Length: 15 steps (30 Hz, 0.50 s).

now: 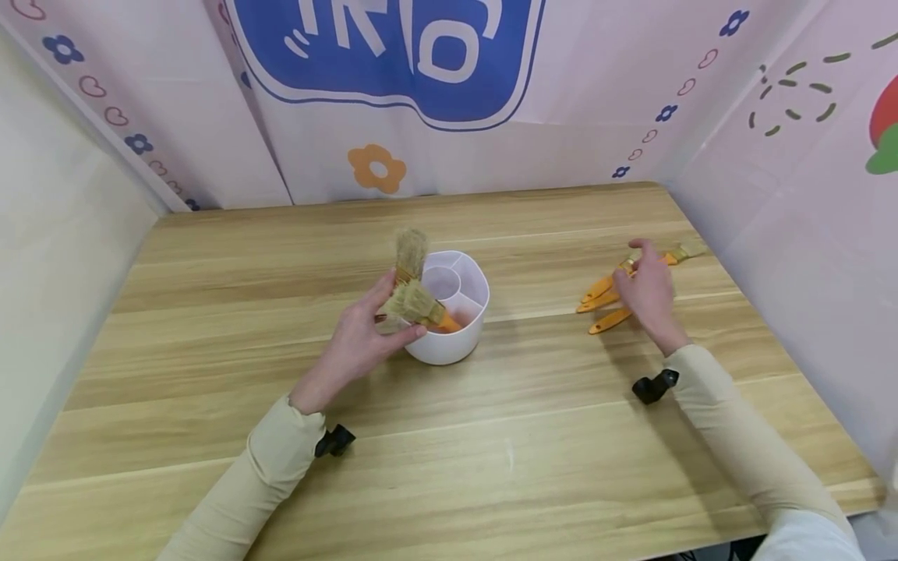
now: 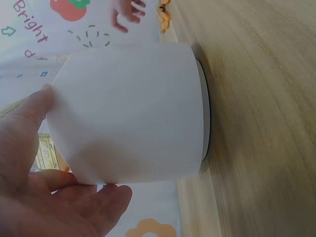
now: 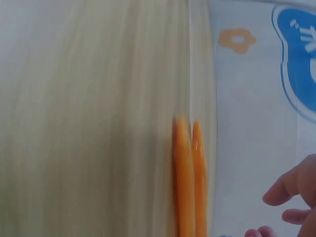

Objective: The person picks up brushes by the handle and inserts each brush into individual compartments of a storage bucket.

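My left hand (image 1: 354,343) holds the left side of a white divided pen holder (image 1: 452,351), thumb at the rim and fingers round its wall in the left wrist view. Paintbrushes stand bristles-up in it: one brush (image 1: 411,251) is upright, and another brush (image 1: 419,302) with an orange handle leans left over the rim, close to the hand. Over several orange-handled brushes (image 1: 609,320) lying on the table at the right hovers my right hand (image 1: 648,292). Its fingers are apart with nothing between them, and it covers parts of the brushes in the head view.
The wooden table (image 1: 210,335) is backed by a printed wall sheet (image 1: 582,93) with a blue sign and flowers. White side panels rise at left and right; the right panel (image 1: 786,257) runs close beside the brushes on the table.
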Tool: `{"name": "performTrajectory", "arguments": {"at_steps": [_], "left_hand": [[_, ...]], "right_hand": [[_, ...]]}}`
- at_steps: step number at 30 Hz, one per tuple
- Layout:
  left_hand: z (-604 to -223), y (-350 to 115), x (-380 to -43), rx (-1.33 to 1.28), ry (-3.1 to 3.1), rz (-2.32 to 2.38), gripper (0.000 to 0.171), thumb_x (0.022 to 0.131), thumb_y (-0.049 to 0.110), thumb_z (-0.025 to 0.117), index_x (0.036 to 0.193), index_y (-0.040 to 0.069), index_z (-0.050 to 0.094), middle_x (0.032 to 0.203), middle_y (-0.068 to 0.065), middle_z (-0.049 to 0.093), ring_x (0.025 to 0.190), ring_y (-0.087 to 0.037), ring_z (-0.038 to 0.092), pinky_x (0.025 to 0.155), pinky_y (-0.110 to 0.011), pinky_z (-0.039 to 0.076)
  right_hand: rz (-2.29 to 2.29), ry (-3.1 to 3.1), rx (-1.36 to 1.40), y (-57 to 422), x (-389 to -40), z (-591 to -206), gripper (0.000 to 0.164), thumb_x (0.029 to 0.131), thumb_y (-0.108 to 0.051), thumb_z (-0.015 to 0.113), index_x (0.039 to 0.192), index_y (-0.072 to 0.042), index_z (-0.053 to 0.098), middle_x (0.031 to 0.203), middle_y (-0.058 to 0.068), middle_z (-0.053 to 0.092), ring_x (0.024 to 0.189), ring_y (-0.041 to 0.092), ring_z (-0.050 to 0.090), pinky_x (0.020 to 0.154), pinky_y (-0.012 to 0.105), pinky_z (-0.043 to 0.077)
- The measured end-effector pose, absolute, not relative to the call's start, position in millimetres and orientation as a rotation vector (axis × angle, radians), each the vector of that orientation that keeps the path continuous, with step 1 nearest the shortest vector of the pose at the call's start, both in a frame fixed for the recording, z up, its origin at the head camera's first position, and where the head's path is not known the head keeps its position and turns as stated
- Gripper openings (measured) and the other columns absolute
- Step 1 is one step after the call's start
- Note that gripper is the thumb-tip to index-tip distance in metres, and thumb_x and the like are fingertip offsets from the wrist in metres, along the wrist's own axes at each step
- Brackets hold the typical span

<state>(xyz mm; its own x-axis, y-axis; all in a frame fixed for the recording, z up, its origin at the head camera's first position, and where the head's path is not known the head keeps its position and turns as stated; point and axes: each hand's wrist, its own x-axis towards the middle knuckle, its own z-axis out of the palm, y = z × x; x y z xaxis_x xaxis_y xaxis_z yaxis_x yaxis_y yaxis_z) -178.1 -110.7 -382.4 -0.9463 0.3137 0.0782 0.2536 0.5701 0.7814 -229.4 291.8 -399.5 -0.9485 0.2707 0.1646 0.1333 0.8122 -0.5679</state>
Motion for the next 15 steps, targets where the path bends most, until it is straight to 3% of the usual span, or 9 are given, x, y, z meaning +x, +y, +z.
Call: {"name": "performTrajectory", "arguments": {"at_steps": [5,8,10,15], "left_hand": [[-381.8,-109.3,-178.1,0.5,2.734,1.334,0.089,0.078,0.032,0.075,0.148,0.009,0.024,0.156,-0.008,0.02,0.141,-0.029,0.029,0.099,-0.047,0.049],[-381.9,-109.7,-178.0,0.504,2.746,1.331,0.089,0.078,0.032,0.075,0.148,0.008,0.025,0.156,-0.009,0.021,0.141,-0.029,0.029,0.098,-0.047,0.049],[-382.2,-110.1,-177.9,0.509,2.748,1.333,0.089,0.078,0.032,0.075,0.148,0.008,0.025,0.156,-0.01,0.021,0.141,-0.03,0.029,0.098,-0.047,0.049],[-382.3,-110.5,-178.1,0.516,2.748,1.336,0.089,0.078,0.033,0.075,0.148,0.009,0.026,0.156,-0.01,0.021,0.141,-0.03,0.03,0.097,-0.047,0.05]], "right_hand": [[0.793,-2.855,-0.48,321.9,-228.9,-397.2,0.054,0.086,-0.012,0.045,0.138,0.001,0.034,0.109,0.03,0.05,0.086,0.037,0.047,0.056,0.037,0.038],[0.789,-2.892,-0.546,333.0,-232.1,-397.4,0.056,0.086,-0.015,0.044,0.138,0.001,0.033,0.112,0.034,0.048,0.088,0.039,0.046,0.057,0.041,0.04],[0.791,-2.918,-0.574,337.8,-233.7,-398.1,0.057,0.086,-0.017,0.044,0.138,0.002,0.032,0.121,0.037,0.044,0.097,0.042,0.045,0.064,0.046,0.042],[0.781,-2.99,-0.635,343.5,-233.2,-399.7,0.061,0.086,-0.02,0.046,0.138,0.004,0.029,0.125,0.04,0.039,0.105,0.048,0.043,0.078,0.056,0.042]]}}
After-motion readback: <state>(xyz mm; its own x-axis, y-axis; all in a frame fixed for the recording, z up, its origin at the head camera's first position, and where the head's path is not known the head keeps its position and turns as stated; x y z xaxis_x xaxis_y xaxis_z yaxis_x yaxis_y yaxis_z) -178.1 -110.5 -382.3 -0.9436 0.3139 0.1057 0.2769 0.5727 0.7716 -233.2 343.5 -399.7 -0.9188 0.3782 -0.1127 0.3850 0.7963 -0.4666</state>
